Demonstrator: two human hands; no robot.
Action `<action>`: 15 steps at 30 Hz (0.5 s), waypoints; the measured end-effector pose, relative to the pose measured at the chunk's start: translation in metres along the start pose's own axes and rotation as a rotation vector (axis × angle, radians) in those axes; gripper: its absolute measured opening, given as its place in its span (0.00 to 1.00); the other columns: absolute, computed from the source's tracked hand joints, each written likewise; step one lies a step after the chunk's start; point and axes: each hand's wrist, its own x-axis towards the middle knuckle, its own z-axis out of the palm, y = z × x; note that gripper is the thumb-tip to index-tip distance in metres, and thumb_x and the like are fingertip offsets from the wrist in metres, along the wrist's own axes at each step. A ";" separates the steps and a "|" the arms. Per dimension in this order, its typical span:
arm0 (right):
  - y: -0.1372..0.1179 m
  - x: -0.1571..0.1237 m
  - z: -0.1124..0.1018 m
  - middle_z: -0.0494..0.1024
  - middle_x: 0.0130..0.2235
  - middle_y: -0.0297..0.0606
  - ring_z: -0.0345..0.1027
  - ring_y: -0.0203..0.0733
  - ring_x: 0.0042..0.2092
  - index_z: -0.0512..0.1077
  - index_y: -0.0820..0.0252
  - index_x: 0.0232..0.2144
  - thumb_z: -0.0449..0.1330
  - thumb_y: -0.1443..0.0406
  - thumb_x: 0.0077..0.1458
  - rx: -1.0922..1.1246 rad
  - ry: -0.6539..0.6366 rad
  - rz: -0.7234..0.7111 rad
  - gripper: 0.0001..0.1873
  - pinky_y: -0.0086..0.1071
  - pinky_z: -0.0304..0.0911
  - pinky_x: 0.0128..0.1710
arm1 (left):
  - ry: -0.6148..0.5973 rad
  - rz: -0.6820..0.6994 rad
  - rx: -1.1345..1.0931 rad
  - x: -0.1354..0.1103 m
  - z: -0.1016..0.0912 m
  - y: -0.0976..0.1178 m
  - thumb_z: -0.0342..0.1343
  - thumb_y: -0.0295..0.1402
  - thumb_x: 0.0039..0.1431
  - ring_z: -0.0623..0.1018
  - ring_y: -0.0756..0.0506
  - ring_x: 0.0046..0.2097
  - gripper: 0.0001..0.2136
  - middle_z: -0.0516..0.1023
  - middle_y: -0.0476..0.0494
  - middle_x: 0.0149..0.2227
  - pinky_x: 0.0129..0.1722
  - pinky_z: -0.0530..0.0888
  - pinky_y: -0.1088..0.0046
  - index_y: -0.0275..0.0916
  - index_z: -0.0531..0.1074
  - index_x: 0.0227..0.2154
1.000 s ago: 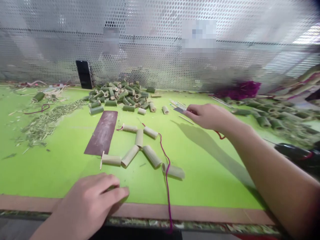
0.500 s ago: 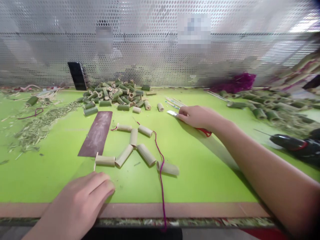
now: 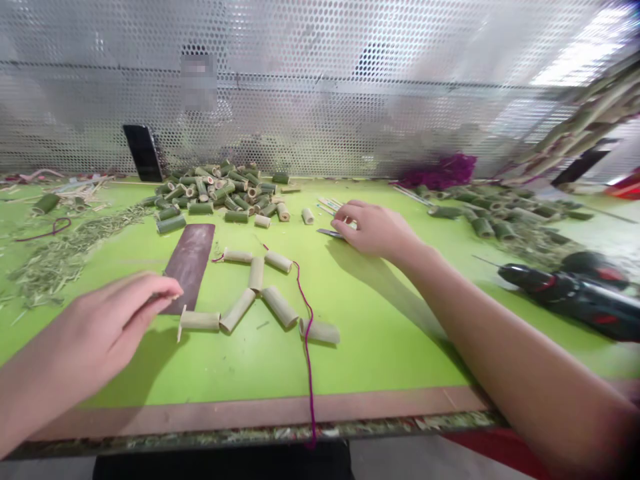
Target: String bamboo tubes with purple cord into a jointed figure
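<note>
Head view: leftward of the right hand's [image 3: 377,227] curled fingers [image 3: 351,235], their pinch unclear, the blade [image 3: 329,233] is aligned roughly with the worktop's [image 3: 380,347] near edge.

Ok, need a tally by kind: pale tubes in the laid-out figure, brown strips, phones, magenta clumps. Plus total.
Pale tubes in the figure: 7
Brown strip: 1
Phone: 1
Magenta clump: 1
Total: 10
</note>
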 end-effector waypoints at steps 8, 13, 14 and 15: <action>0.002 0.001 0.006 0.79 0.51 0.45 0.72 0.51 0.46 0.76 0.58 0.43 0.48 0.56 0.65 0.042 -0.054 0.004 0.19 0.38 0.60 0.39 | -0.121 -0.204 -0.010 0.028 -0.009 0.003 0.50 0.51 0.67 0.80 0.43 0.27 0.17 0.86 0.47 0.42 0.24 0.71 0.71 0.51 0.80 0.42; -0.013 -0.003 0.004 0.81 0.45 0.44 0.73 0.47 0.42 0.76 0.58 0.41 0.48 0.55 0.66 0.083 -0.087 -0.025 0.20 0.36 0.60 0.38 | -0.207 -0.230 -0.029 0.034 -0.008 0.009 0.47 0.53 0.65 0.77 0.44 0.23 0.21 0.86 0.45 0.35 0.21 0.68 0.72 0.48 0.81 0.41; -0.022 -0.006 0.002 0.81 0.43 0.42 0.73 0.46 0.41 0.76 0.58 0.41 0.48 0.55 0.67 0.104 -0.098 -0.051 0.20 0.35 0.60 0.37 | -0.217 -0.234 -0.025 0.036 -0.010 0.009 0.47 0.53 0.65 0.77 0.44 0.22 0.21 0.85 0.45 0.33 0.22 0.68 0.72 0.48 0.81 0.41; -0.031 -0.009 0.001 0.82 0.42 0.40 0.73 0.44 0.40 0.76 0.57 0.40 0.48 0.54 0.67 0.134 -0.114 -0.081 0.20 0.34 0.60 0.37 | -0.225 -0.238 -0.025 0.038 -0.013 0.008 0.47 0.52 0.66 0.76 0.44 0.21 0.21 0.85 0.46 0.32 0.22 0.67 0.72 0.47 0.81 0.42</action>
